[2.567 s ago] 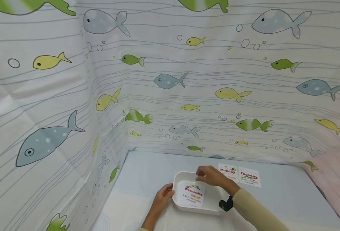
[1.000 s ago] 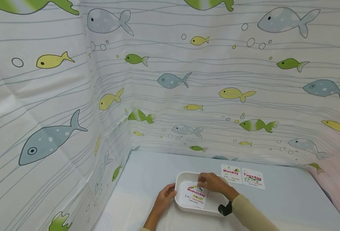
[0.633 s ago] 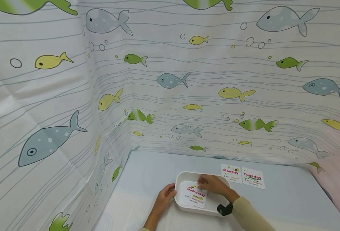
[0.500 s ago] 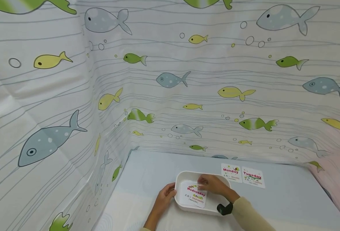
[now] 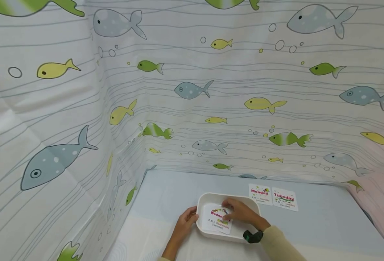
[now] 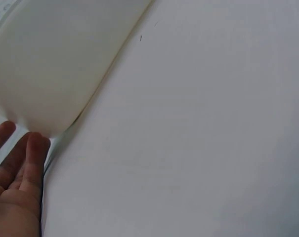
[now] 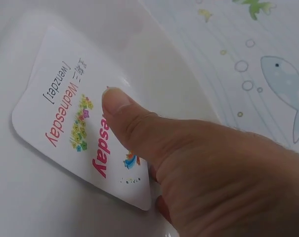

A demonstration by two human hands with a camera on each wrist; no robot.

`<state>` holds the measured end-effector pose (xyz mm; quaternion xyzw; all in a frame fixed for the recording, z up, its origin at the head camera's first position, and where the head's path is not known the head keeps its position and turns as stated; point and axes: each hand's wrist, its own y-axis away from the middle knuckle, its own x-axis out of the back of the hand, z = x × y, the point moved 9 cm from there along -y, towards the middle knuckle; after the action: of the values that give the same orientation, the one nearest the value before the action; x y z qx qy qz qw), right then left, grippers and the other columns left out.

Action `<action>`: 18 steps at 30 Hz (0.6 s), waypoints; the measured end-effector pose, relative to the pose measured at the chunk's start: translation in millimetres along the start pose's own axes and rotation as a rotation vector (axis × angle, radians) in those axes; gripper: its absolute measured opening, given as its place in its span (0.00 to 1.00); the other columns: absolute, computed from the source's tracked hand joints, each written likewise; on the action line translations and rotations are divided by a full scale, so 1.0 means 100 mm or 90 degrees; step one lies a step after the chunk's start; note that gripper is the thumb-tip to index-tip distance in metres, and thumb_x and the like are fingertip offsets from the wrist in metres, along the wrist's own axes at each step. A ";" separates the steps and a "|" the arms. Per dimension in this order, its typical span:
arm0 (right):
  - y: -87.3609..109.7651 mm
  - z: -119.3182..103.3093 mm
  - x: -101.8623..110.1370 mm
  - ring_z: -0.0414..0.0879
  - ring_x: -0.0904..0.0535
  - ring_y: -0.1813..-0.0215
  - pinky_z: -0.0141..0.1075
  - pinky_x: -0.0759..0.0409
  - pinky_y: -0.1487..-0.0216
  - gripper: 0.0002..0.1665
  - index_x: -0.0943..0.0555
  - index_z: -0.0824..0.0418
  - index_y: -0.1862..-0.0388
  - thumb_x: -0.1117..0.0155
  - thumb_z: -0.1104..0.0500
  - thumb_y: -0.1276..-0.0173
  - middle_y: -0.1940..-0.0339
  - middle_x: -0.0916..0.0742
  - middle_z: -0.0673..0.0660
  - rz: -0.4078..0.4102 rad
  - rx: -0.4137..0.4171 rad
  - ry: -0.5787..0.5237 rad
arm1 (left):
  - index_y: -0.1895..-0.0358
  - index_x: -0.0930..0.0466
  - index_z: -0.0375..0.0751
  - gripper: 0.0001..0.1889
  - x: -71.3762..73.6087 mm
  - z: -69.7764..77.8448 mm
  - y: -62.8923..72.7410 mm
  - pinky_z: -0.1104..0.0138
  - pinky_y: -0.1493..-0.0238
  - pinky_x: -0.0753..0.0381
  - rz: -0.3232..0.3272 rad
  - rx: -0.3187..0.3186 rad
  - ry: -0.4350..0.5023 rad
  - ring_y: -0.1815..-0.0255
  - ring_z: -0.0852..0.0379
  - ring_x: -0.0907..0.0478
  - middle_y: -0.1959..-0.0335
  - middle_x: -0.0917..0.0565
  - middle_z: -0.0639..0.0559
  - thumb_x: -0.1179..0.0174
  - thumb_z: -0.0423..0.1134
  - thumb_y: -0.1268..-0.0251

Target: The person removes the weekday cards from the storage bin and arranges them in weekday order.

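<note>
In the head view a white plastic tray [image 5: 240,232] with rounded corners stands on the table. My left hand [image 5: 184,224] holds its left end; in the left wrist view the fingertips [image 6: 35,140] meet the tray's outer wall [image 6: 50,64]. Inside lies a white card printed "Wednesday" [image 5: 218,225], over at least one other white card. My right hand [image 5: 242,213] reaches into the tray and pinches the Wednesday card [image 7: 65,108]. Its thumb [image 7: 118,103] lies across the printed word in the right wrist view, with fingertips partly hidden beyond the card's edge.
Behind the tray, a "Monday" card [image 5: 260,195] and a "Tuesday" card [image 5: 284,199] lie side by side, face up, on the pale table cover [image 5: 322,224]. Fish-printed sheets [image 5: 237,72] hang around the back and left. A black wrist device [image 5: 253,236] sits on the right forearm.
My right hand has moved from the tray's far rim down onto the Wednesday card, its thumb now over the print. My left hand stays at the tray's left end.
</note>
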<state>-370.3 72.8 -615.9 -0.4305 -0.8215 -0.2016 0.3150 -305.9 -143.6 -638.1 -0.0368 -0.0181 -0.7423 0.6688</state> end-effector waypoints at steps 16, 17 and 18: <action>0.02 -0.06 -0.04 0.49 0.20 0.42 0.49 0.21 0.37 0.36 0.22 0.58 0.42 0.20 0.47 0.48 0.45 0.15 0.52 -0.010 0.027 0.029 | 0.32 0.30 0.33 0.23 0.00 -0.01 0.01 0.81 0.45 0.26 0.001 -0.002 0.004 0.34 0.40 0.23 0.34 0.24 0.34 0.47 0.40 0.24; 0.02 -0.06 -0.04 0.49 0.20 0.42 0.49 0.21 0.38 0.36 0.22 0.58 0.42 0.20 0.47 0.48 0.45 0.15 0.52 -0.012 0.028 0.028 | 0.32 0.30 0.33 0.23 0.00 -0.01 0.01 0.81 0.45 0.26 0.001 -0.001 0.007 0.34 0.40 0.23 0.34 0.24 0.34 0.47 0.40 0.24; 0.02 -0.06 -0.04 0.48 0.20 0.42 0.48 0.21 0.37 0.36 0.22 0.57 0.42 0.20 0.47 0.48 0.45 0.16 0.51 -0.014 0.024 0.031 | 0.32 0.30 0.33 0.23 0.00 -0.01 0.01 0.81 0.45 0.26 0.001 0.000 0.007 0.34 0.40 0.23 0.34 0.24 0.34 0.47 0.40 0.24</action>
<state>-365.3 68.2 -614.4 -0.4104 -0.8218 -0.1997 0.3411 -304.8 -144.2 -639.2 -0.0330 -0.0147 -0.7419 0.6695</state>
